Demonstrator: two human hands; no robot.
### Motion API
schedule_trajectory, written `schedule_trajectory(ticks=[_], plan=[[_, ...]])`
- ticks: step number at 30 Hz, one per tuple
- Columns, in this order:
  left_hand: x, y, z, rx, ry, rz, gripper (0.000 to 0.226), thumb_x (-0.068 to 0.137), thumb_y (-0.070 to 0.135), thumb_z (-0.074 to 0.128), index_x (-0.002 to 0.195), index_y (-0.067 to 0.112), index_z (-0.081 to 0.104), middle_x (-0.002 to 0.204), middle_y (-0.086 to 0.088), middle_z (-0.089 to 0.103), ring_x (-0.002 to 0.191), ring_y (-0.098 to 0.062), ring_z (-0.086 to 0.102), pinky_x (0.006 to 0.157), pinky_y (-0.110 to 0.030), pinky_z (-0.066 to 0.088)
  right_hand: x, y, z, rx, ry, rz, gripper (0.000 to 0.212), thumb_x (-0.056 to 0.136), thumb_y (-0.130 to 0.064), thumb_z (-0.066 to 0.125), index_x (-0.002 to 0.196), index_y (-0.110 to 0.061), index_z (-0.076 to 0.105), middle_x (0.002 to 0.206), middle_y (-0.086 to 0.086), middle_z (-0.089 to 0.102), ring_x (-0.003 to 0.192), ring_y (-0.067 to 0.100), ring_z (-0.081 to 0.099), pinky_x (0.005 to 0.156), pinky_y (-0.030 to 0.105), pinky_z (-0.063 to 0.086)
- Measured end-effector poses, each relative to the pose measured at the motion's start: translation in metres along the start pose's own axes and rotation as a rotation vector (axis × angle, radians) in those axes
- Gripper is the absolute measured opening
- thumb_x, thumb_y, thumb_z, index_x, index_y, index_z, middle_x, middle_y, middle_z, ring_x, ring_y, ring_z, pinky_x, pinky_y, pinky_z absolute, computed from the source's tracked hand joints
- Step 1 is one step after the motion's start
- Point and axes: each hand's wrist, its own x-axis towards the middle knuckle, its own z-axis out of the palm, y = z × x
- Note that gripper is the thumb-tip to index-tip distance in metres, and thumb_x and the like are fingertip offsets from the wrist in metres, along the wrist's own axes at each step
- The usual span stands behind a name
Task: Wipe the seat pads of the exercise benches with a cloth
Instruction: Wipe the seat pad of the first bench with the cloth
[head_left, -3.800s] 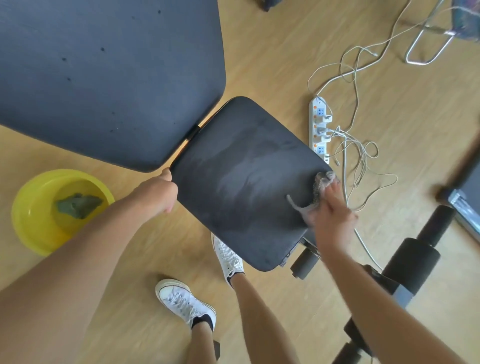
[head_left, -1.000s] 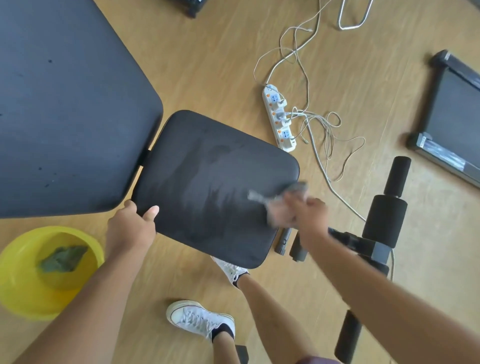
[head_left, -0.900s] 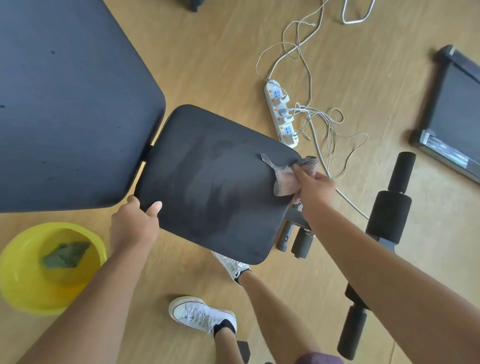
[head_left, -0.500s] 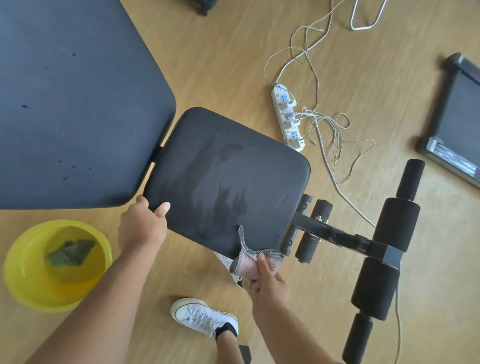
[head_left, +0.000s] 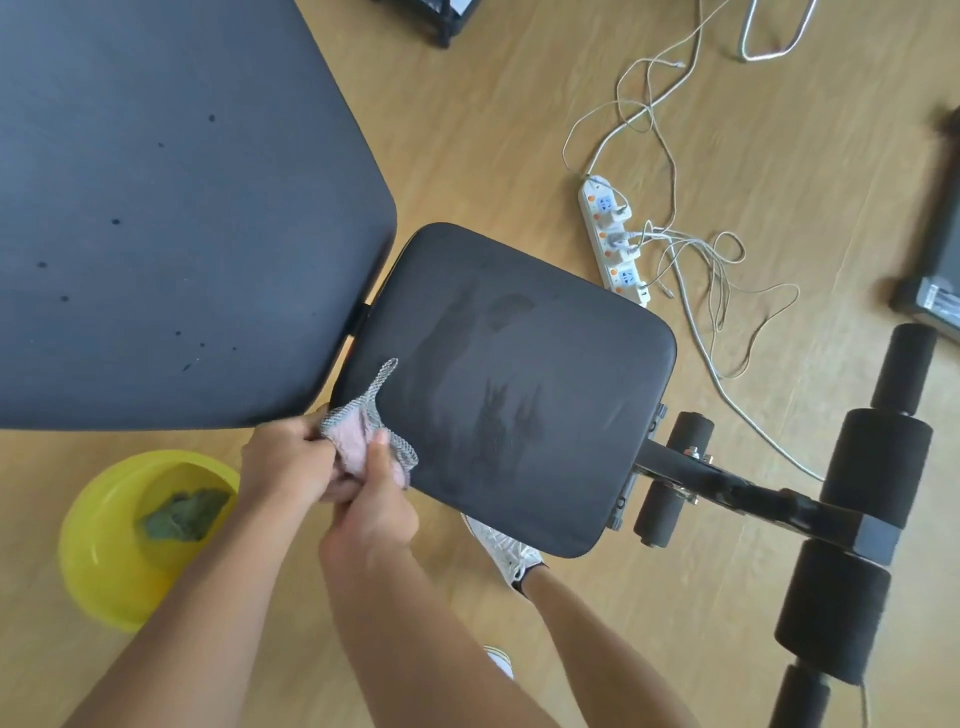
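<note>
The black seat pad (head_left: 519, 384) of the exercise bench lies in the middle of the view, with damp streaks across its surface. The larger black back pad (head_left: 171, 208) fills the upper left. At the seat pad's near left corner both hands meet on a pink cloth with grey mesh (head_left: 371, 431). My left hand (head_left: 285, 462) grips the cloth from the left, and my right hand (head_left: 371, 506) pinches it from below, thumb on top. A mesh strip of the cloth sticks up over the pad's edge.
A yellow basin (head_left: 104, 561) with water and a green cloth (head_left: 182, 514) sits on the wooden floor at lower left. A white power strip (head_left: 613, 244) with tangled cables lies beyond the seat. Black foam rollers (head_left: 878, 467) stand at right. My white shoe (head_left: 504, 545) is under the seat.
My right hand has carried the cloth from the seat pad's near edge to its near left corner. My left hand has left the pad's edge and now holds the cloth too.
</note>
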Motion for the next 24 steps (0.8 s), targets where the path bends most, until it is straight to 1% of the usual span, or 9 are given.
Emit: schedule_trajectory(ticks=[3, 5, 10, 12, 14, 17, 20, 22, 24], plan=[[-0.007, 0.000, -0.001, -0.139, 0.004, -0.009, 0.053, 0.082, 0.039, 0.077, 0.131, 0.018, 0.071, 0.123, -0.005, 0.076, 0.111, -0.030, 0.071, 0.099, -0.045, 0.055, 0.000, -0.034, -0.056, -0.121, 0.196, -0.085, 0.035, 0.086, -0.041, 0.078, 0.082, -0.009, 0.067, 0.058, 0.013, 0.070, 0.038, 0.012, 0.051, 0.057, 0.023, 0.042], [-0.014, 0.003, -0.001, -0.165, 0.005, -0.008, 0.052, 0.089, 0.036, 0.076, 0.135, 0.013, 0.068, 0.130, -0.007, 0.073, 0.118, -0.033, 0.068, 0.105, -0.043, 0.051, 0.001, -0.050, -0.092, -0.156, 0.311, -0.163, 0.037, 0.089, -0.046, 0.073, 0.087, -0.011, 0.063, 0.057, 0.013, 0.071, 0.040, 0.012, 0.047, 0.055, 0.022, 0.037], [-0.017, 0.006, 0.001, -0.095, 0.038, 0.069, 0.046, 0.095, 0.030, 0.069, 0.136, 0.008, 0.067, 0.136, -0.009, 0.068, 0.128, -0.028, 0.062, 0.101, -0.036, 0.047, 0.001, -0.016, -0.048, -0.240, 0.192, -0.167, 0.045, 0.090, -0.058, 0.064, 0.092, -0.014, 0.071, 0.069, 0.013, 0.078, 0.061, 0.018, 0.056, 0.076, 0.027, 0.041], [-0.011, 0.004, -0.003, -0.098, 0.023, 0.066, 0.047, 0.092, 0.031, 0.071, 0.134, 0.011, 0.069, 0.133, -0.007, 0.071, 0.127, -0.025, 0.063, 0.098, -0.032, 0.047, 0.009, 0.006, -0.016, -0.240, 0.125, -0.160, 0.059, 0.082, -0.061, 0.070, 0.082, -0.002, 0.070, 0.057, 0.007, 0.075, 0.062, 0.021, 0.060, 0.084, 0.034, 0.049], [-0.006, 0.002, -0.006, -0.092, 0.023, 0.069, 0.046, 0.089, 0.030, 0.074, 0.132, 0.014, 0.071, 0.127, -0.006, 0.074, 0.121, -0.023, 0.067, 0.089, -0.028, 0.047, 0.014, 0.008, 0.001, -0.193, 0.100, -0.135, 0.048, 0.088, -0.046, 0.074, 0.067, -0.004, 0.063, 0.041, 0.002, 0.064, 0.057, 0.021, 0.061, 0.088, 0.037, 0.053], [-0.004, 0.001, -0.008, -0.098, 0.017, 0.075, 0.046, 0.088, 0.030, 0.077, 0.130, 0.014, 0.071, 0.129, -0.007, 0.073, 0.125, -0.024, 0.065, 0.090, -0.027, 0.045, 0.005, -0.011, -0.015, -0.130, 0.103, -0.104, 0.035, 0.092, -0.027, 0.074, 0.070, -0.004, 0.060, 0.038, 0.010, 0.054, 0.052, 0.020, 0.056, 0.086, 0.034, 0.052], [-0.013, 0.003, -0.008, -0.094, 0.023, 0.073, 0.046, 0.092, 0.031, 0.073, 0.132, 0.007, 0.069, 0.136, -0.010, 0.068, 0.128, -0.030, 0.062, 0.104, -0.037, 0.046, 0.004, -0.048, -0.073, -0.177, 0.272, -0.175, 0.030, 0.088, -0.037, 0.078, 0.073, -0.014, 0.064, 0.053, 0.007, 0.059, 0.042, 0.012, 0.045, 0.060, 0.022, 0.048], [-0.019, 0.006, -0.006, -0.101, 0.041, 0.075, 0.045, 0.094, 0.031, 0.071, 0.133, 0.007, 0.069, 0.137, -0.010, 0.068, 0.125, -0.031, 0.063, 0.103, -0.040, 0.050, 0.004, -0.070, -0.105, -0.150, 0.407, -0.215, 0.032, 0.082, -0.044, 0.079, 0.075, -0.017, 0.063, 0.060, 0.010, 0.062, 0.028, 0.006, 0.040, 0.035, 0.015, 0.037], [-0.020, 0.006, -0.006, -0.089, 0.051, 0.082, 0.045, 0.095, 0.032, 0.069, 0.132, 0.008, 0.069, 0.136, -0.009, 0.069, 0.123, -0.031, 0.065, 0.099, -0.040, 0.052, 0.001, -0.076, -0.111, -0.150, 0.397, -0.232, 0.032, 0.090, -0.043, 0.071, 0.076, -0.016, 0.059, 0.050, 0.006, 0.063, 0.022, 0.002, 0.036, 0.027, 0.013, 0.029]])
